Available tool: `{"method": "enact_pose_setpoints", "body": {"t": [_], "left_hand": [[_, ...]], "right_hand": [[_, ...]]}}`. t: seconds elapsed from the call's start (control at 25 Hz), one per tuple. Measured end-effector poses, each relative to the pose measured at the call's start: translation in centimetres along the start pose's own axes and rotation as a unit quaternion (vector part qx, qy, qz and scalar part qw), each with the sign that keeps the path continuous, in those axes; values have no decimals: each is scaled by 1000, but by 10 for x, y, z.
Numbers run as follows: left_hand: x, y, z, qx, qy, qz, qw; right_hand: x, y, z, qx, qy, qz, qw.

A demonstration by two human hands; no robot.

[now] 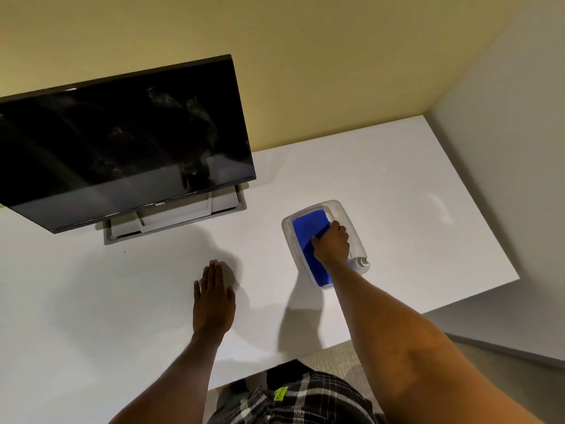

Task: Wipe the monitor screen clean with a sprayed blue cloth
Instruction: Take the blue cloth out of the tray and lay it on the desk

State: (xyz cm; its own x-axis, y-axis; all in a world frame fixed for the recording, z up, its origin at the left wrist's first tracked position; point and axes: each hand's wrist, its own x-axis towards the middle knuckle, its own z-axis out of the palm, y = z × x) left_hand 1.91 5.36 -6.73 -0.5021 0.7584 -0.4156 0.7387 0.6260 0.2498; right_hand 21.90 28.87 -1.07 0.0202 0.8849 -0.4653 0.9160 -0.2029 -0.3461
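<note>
Monitor (128, 142): upright on a grey stand (175, 220) at the left of the white table (388, 191), in front of a yellow wall (305, 56).
Screen (91, 139): dark and switched off, with pale smudges across the upper right part.
Tub (340, 206): clear plastic, on the table to the right of the monitor and well apart from it.
Cloth (308, 229): bright blue, lying flat inside the tub along its left side, filling most of its length.
Spray bottle (361, 264): only a pale cap and neck showing, in the tub's near right corner, just beside the right wrist; the rest hidden under the arm.
Right hand (331, 243): reached down into the tub, fingers bent over the right edge of the cloth, thumb pressed on its top, pinching the cloth.
Left hand (214, 296): palm down in front of the monitor, fingers straight and close together, holding nothing; low over the table with a shadow just beyond it, actual contact not clear.
Near edge: dark checked clothing (305, 399) at the bottom, between the two forearms.
</note>
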Motion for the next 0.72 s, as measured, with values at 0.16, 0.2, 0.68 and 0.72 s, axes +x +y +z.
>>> {"method": "enact_pose_setpoints", "body": {"t": [0.16,0.2,0.68,0.72], "left_hand": [[-1,0,3,-37,-15,-14,999],[-1,-1,4,-40,-15,-15,999],[3,0,1,-47,-33,-17,998],[3,0,0,-44,-35,-16,998]], "right_hand": [[11,2,4,-21,-9,3,1000],[14,3,4,-20,-12,7,1000],[12,-6,2,85,-35,27,995],[8,-6,1,95,-32,23,995]]}}
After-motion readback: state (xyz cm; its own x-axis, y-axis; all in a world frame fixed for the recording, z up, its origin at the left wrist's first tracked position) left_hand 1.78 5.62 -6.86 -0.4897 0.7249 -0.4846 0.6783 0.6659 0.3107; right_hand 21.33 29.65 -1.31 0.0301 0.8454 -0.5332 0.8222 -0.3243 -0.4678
